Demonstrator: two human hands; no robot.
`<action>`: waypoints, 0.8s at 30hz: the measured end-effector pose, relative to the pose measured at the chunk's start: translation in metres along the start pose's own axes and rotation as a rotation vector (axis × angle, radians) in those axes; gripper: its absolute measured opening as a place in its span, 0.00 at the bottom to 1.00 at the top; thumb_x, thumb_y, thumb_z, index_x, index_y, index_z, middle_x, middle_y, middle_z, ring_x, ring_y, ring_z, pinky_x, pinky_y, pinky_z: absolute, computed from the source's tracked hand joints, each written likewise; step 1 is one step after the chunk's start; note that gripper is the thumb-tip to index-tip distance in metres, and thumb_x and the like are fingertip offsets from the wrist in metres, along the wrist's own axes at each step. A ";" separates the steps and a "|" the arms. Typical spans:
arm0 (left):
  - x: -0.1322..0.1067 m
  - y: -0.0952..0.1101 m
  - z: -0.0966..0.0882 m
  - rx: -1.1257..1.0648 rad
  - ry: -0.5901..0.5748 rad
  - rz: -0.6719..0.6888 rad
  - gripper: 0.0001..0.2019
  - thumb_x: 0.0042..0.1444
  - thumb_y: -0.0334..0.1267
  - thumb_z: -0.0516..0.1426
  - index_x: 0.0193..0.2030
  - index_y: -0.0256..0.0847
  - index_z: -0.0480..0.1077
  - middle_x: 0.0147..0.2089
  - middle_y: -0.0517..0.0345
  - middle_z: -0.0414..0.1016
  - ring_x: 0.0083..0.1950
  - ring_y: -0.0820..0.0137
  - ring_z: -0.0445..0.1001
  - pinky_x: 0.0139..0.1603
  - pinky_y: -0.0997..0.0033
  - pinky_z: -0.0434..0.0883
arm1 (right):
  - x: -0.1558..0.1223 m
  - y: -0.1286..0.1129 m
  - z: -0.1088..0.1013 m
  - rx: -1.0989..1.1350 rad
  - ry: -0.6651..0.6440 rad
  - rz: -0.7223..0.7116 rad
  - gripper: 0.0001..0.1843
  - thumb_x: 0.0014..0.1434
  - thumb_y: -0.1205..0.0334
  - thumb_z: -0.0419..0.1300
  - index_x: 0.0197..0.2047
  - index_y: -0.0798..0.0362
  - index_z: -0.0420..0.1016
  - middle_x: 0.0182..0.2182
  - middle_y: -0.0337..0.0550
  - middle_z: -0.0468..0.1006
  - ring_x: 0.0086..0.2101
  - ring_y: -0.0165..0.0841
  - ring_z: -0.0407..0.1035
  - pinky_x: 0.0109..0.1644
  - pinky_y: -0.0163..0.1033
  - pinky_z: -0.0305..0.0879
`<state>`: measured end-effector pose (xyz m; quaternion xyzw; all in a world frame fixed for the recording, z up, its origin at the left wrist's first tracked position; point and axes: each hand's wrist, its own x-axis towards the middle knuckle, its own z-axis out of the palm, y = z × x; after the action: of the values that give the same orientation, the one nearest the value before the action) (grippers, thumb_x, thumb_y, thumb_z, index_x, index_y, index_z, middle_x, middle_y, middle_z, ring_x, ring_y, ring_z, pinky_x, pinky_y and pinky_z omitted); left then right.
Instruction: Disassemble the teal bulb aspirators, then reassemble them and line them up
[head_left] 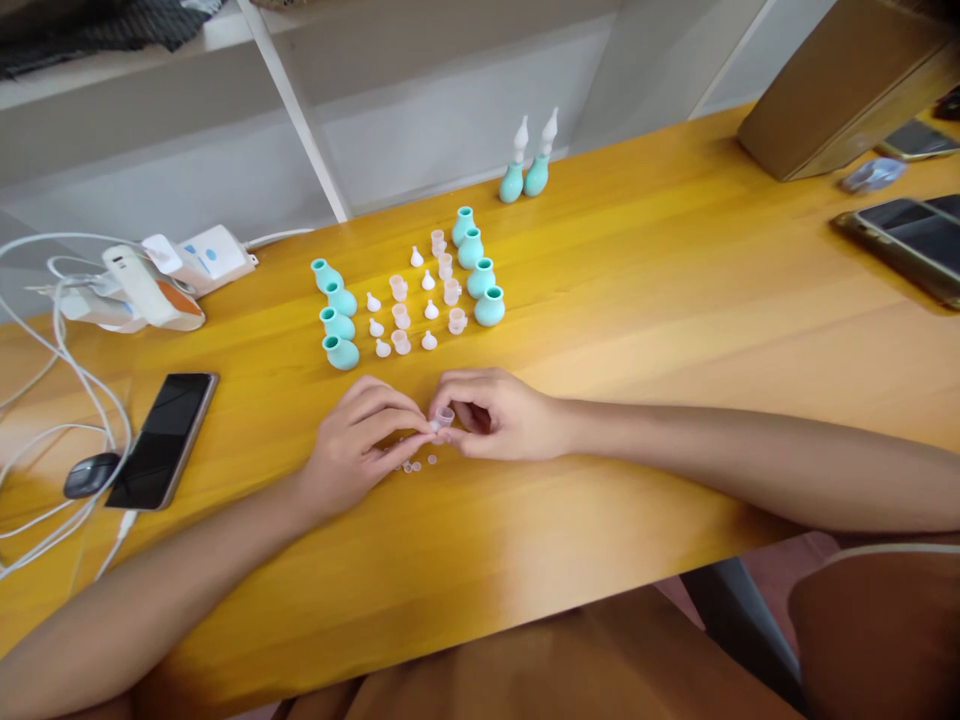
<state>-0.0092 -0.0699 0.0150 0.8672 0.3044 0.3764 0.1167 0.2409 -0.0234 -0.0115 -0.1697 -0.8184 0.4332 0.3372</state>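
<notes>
Between the thumb and fingers of my right hand (pixel 495 412) is a small clear plastic cup (pixel 445 416). The fingertips of my left hand (pixel 367 435) are pinched together against its side; whatever they grip is too small to make out. Several tiny translucent discs (pixel 412 467) lie on the table just below the hands. Beyond them stand more clear cups with side spouts (pixel 400 317) and small white pointed tips (pixel 429 310). Turquoise squeeze bulbs flank these, one row at the left (pixel 339 325) and another at the right (pixel 481 278).
Two assembled nasal aspirators (pixel 535 176) stand at the back by the wall. A phone (pixel 163 440), a mouse (pixel 91 475), white cables and a charger (pixel 154 288) are at the left. To the right are a cardboard box (pixel 832 90) and another phone (pixel 911 240).
</notes>
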 end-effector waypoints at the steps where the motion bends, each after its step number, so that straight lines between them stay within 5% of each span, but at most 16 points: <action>1: 0.000 0.000 0.000 -0.001 0.002 -0.002 0.08 0.66 0.31 0.71 0.49 0.45 0.81 0.44 0.58 0.84 0.44 0.68 0.78 0.47 0.65 0.75 | 0.000 0.000 0.000 -0.003 0.000 0.002 0.05 0.67 0.64 0.68 0.44 0.54 0.79 0.36 0.36 0.78 0.25 0.22 0.64 0.32 0.31 0.65; 15: 0.000 0.006 -0.002 -0.016 0.039 -0.067 0.10 0.66 0.25 0.65 0.48 0.44 0.74 0.42 0.59 0.82 0.43 0.68 0.79 0.49 0.64 0.75 | 0.001 -0.003 0.001 0.023 0.019 0.017 0.06 0.68 0.61 0.68 0.43 0.55 0.78 0.33 0.34 0.74 0.24 0.21 0.63 0.30 0.30 0.64; 20: -0.006 -0.003 0.000 0.116 0.121 -0.239 0.17 0.58 0.20 0.57 0.49 0.44 0.69 0.47 0.57 0.77 0.48 0.64 0.74 0.51 0.60 0.72 | 0.001 -0.002 0.001 -0.003 0.084 0.036 0.04 0.65 0.66 0.68 0.43 0.54 0.77 0.36 0.36 0.75 0.25 0.21 0.64 0.30 0.30 0.64; 24: -0.007 -0.010 0.005 0.262 -0.062 -0.395 0.20 0.53 0.21 0.58 0.51 0.43 0.67 0.51 0.51 0.72 0.54 0.57 0.70 0.55 0.54 0.72 | 0.002 -0.001 0.002 -0.047 0.144 0.055 0.04 0.67 0.64 0.67 0.42 0.54 0.76 0.34 0.34 0.72 0.24 0.21 0.62 0.29 0.30 0.62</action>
<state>-0.0138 -0.0665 0.0031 0.8097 0.5108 0.2767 0.0837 0.2381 -0.0239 -0.0099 -0.2308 -0.7970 0.4096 0.3791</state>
